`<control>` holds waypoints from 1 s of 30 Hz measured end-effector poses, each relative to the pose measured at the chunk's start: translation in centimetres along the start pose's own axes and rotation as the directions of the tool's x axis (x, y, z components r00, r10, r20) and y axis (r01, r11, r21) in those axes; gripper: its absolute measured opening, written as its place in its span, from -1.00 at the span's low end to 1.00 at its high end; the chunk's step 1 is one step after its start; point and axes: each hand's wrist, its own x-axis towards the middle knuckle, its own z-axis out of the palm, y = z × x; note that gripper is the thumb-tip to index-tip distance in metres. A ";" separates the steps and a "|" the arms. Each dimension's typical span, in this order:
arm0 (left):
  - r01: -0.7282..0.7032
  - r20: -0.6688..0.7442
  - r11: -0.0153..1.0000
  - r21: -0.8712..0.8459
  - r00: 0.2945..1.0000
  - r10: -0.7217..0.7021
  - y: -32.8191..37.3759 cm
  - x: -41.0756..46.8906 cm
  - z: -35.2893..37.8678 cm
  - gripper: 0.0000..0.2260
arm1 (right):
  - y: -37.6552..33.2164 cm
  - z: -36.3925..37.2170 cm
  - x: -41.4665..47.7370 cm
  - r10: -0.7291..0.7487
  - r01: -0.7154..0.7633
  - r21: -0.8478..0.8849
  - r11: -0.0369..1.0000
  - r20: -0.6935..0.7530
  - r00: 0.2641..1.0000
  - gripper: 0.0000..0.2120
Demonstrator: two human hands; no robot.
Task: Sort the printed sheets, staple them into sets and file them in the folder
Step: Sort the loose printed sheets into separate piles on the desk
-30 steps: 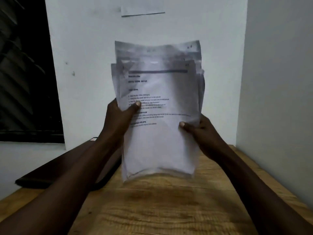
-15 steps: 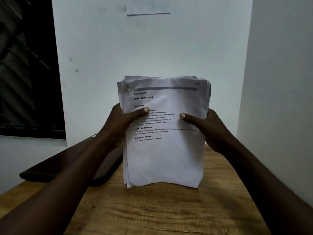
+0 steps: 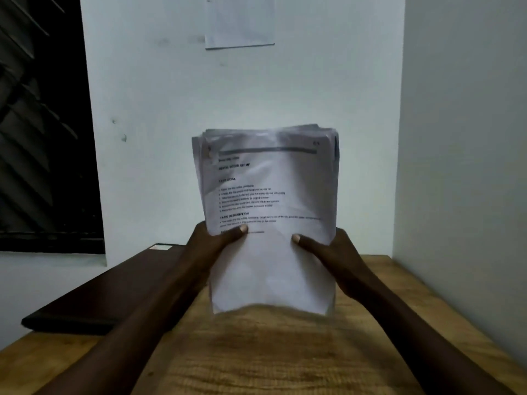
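Printed sheets (image 3: 271,258): upright stack between both hands; blurred lower edge at or just above the surface (image 3: 256,354).
Left hand (image 3: 212,245): pinches the left edge, thumb in front, fingers hidden behind.
Right hand (image 3: 332,252): the same grip on the right edge.
Dark flat item (image 3: 114,295): on the surface at left, possibly the folder.

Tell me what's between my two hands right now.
The stack of printed sheets, upright, in the head view: left hand and right hand grip its side edges, thumbs on the front sheet.

white sheets (image 3: 271,252), brown grained table (image 3: 256,360)
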 end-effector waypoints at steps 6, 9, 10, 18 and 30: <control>0.003 -0.007 0.999 0.037 1.000 -0.002 -1.6 -0.8 0.3 -0.40 | 1.5 -0.4 -0.2 0.060 -0.059 0.057 0.997 -0.012 0.998 -0.60; -0.048 0.019 0.997 0.057 0.999 0.047 -1.2 -0.1 0.3 -0.49 | 1.0 -0.8 0.2 -0.006 0.011 0.099 0.995 -0.054 0.999 -0.64; -0.072 0.035 0.995 0.066 0.997 0.070 -0.7 0.3 0.5 -0.53 | 0.6 -0.7 0.4 -0.032 0.039 0.108 0.993 -0.067 0.997 -0.67; -0.117 -0.021 0.993 0.029 0.993 0.118 -0.5 2.3 0.8 -0.70 | 0.3 -0.2 2.2 -0.069 0.075 0.090 0.993 -0.065 0.995 -0.71; -0.009 -0.020 1.000 0.023 1.000 0.010 -6.6 3.9 -0.3 -0.79 | 5.2 -0.4 1.7 0.233 -0.236 0.069 0.969 0.054 0.971 -0.44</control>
